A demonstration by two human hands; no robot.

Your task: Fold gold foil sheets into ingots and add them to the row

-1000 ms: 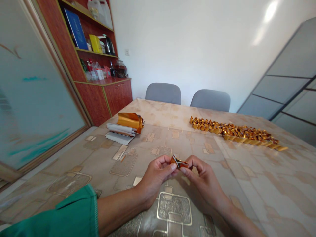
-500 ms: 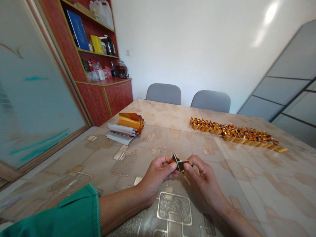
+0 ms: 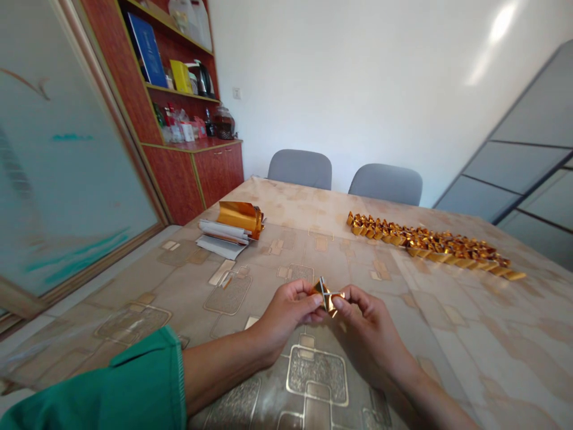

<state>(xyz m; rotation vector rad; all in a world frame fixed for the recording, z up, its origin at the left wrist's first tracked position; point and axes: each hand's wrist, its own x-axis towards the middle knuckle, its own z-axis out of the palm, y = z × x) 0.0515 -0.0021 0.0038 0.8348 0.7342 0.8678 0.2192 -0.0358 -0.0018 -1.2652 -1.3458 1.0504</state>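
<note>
Patterned tablecloth on table [image 3: 452, 328]; gold-and-white sheets [image 3: 231, 230] left, rows of folded gold pieces [image 3: 434, 243] right

No text, label, brand, number or sign is legible. On the cabinet [image 3: 174, 179], any print on the blue panel [image 3: 147, 51] standing on the middle shelf, on the yellow box [image 3: 180, 76] to its right on the same shelf, on the white container [image 3: 187, 132] and red package [image 3: 199, 127] on the cabinet's lower counter, or on the plastic jugs [image 3: 192, 22] on its top shelf is too small or too blurred to resolve. On the glass door [image 3: 80, 185] to the left of the cabinet, the turquoise strokes [image 3: 83, 255] form no readable character.
</note>
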